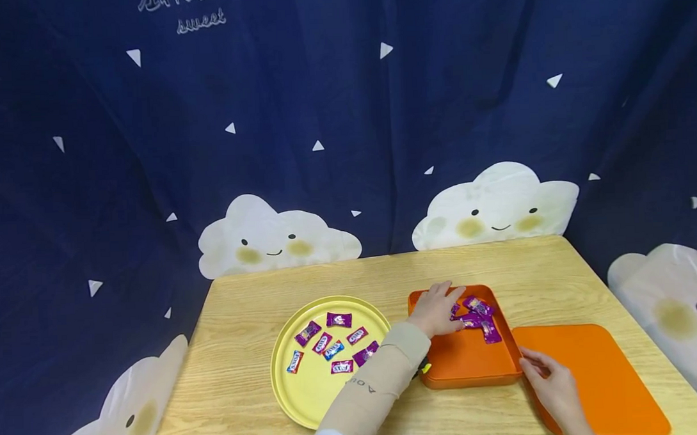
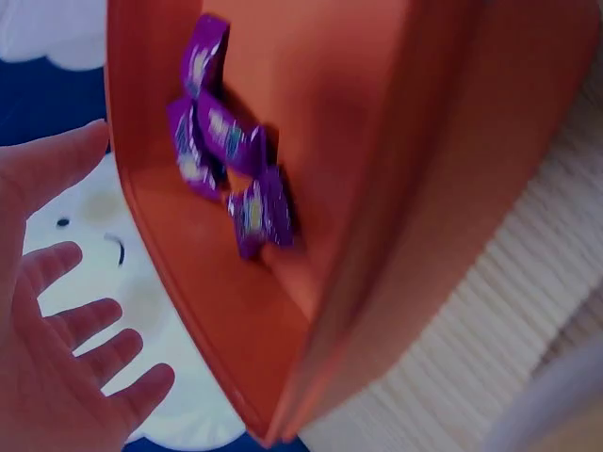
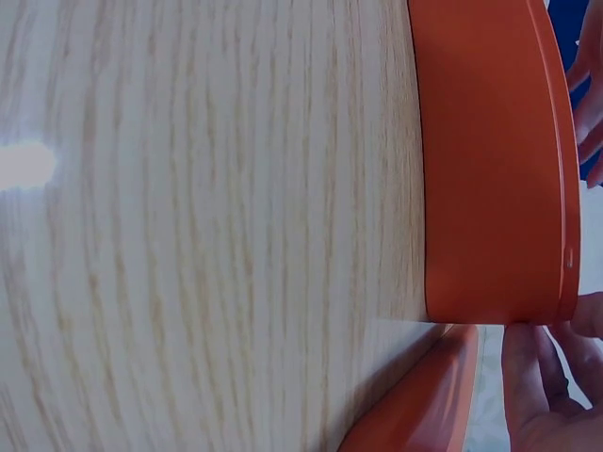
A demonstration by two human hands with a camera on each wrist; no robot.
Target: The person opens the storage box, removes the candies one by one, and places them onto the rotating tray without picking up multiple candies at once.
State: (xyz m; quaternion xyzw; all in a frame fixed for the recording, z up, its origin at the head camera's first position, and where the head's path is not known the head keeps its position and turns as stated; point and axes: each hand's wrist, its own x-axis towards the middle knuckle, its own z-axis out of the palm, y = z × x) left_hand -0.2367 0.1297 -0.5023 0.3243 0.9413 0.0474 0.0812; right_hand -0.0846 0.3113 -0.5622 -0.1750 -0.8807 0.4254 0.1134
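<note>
An orange box (image 1: 469, 360) stands on the table with several purple-wrapped candies (image 1: 473, 319) gathered near its back right corner. My left hand (image 1: 438, 309) is over the box's back left part, its fingers spread and nothing held. In the left wrist view the candies (image 2: 231, 137) lie in a small heap, apart from the left hand (image 2: 66, 348). At the box's front right corner, my right hand (image 1: 550, 383) grips the wall by its rim. The right wrist view has the right hand's fingers (image 3: 525, 377) against the outside of the box (image 3: 499, 169), thumb at the rim.
Left of the box is a round yellow plate (image 1: 315, 404) bearing several wrapped candies in purple, red and blue, partly behind my left forearm. An orange lid (image 1: 607, 375) lies flat to the right, under my right hand. A dark blue curtain (image 1: 321, 84) hangs behind the wooden table (image 1: 226, 350).
</note>
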